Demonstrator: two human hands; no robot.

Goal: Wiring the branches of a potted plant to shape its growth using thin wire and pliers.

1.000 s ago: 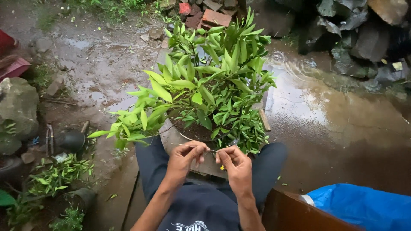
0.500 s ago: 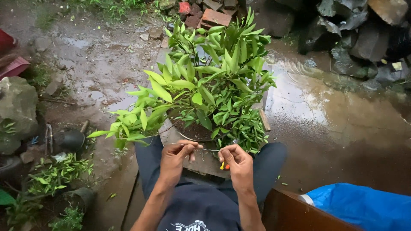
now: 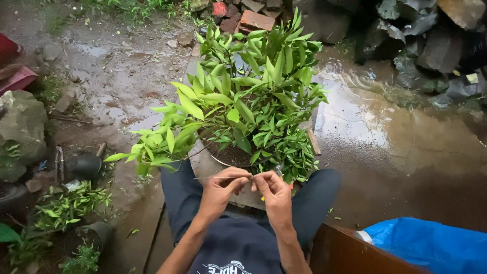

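A blue plastic sheet (image 3: 431, 246) lies bunched at the lower right, past the edge of a brown wooden board (image 3: 350, 253), and a red flat thing (image 3: 15, 76) sits at the far left edge; no labels or signs can be made out on either. Both hands meet just in front of the person's lap. The left hand (image 3: 220, 189) pinches a thin bare twig (image 3: 218, 177) between thumb and fingers, and the right hand (image 3: 274, 192) pinches its other end, so the twig runs level from the right fingertips out past the left hand toward the left. Something small and yellow shows under the right hand, perhaps a tool handle, but it is too hidden to tell. Just beyond the hands stands a round pot (image 3: 223, 160) filled with dark soil, from which a bushy green plant (image 3: 248, 96) with long pointed leaves spreads wide. The pot rests on a grey slab (image 3: 203, 165) above wet, muddy ground (image 3: 395, 147).
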